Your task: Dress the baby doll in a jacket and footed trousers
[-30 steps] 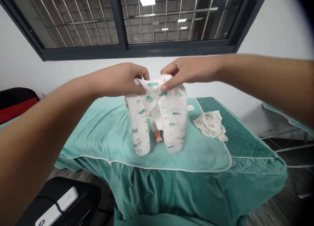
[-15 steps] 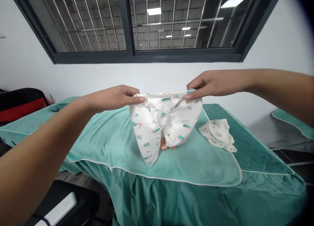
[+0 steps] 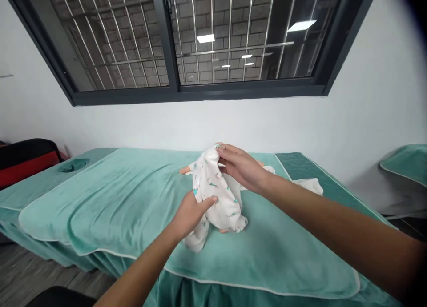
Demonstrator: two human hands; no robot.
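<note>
A pair of white baby trousers [image 3: 218, 196] with small teal prints lies bunched over a doll on a teal towel [image 3: 126, 200]. My right hand [image 3: 238, 165] pinches the waistband at the top of the bunch. My left hand [image 3: 190, 213] grips the fabric lower down, near one trouser leg. The doll is mostly hidden: one small hand [image 3: 184, 170] shows at the far left of the trousers, and a foot [image 3: 223, 230] peeks out beneath them.
The towel covers a bed with a darker teal quilted sheet [image 3: 300, 165]. A second white printed garment [image 3: 310, 185] lies behind my right forearm. A black and red seat [image 3: 23, 158] stands at far left. A white wall and barred window are behind.
The trousers were held up and stretched wide between both hands; now they are lowered onto the doll and bunched. My hands moved down and closer together, and my view shifted left.
</note>
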